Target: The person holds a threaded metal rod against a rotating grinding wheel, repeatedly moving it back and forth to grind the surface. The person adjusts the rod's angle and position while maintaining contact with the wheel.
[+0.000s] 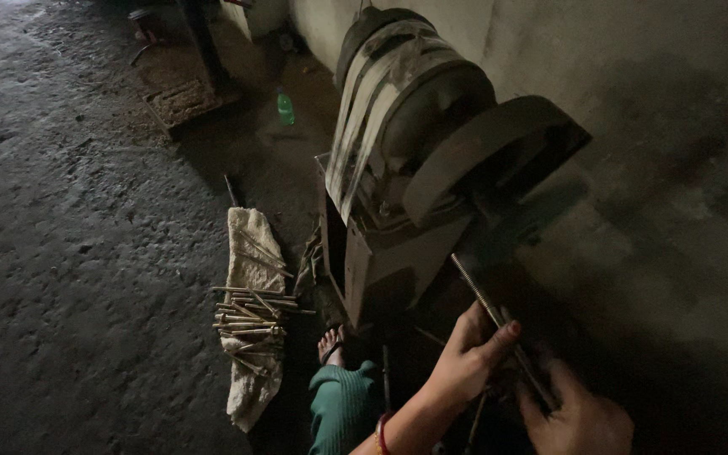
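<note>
Now holding a long threaded rod [499,318] up to the big grinding wheel [473,160].
Left hand [465,362] pinched shut on the rod's middle, right hand [579,417] closed round its low end; best kept steady, fingers back from the wheel. No box nearby, only loose rods [250,324] piled on a white cloth [250,253]. Green bottle [285,107] far off.

We counted one grinding machine [419,160] | one threaded rod [499,324] in two hands | one green bottle [285,107] | one cloth [252,316] | rods piled [250,324] on it, too many to count
</note>
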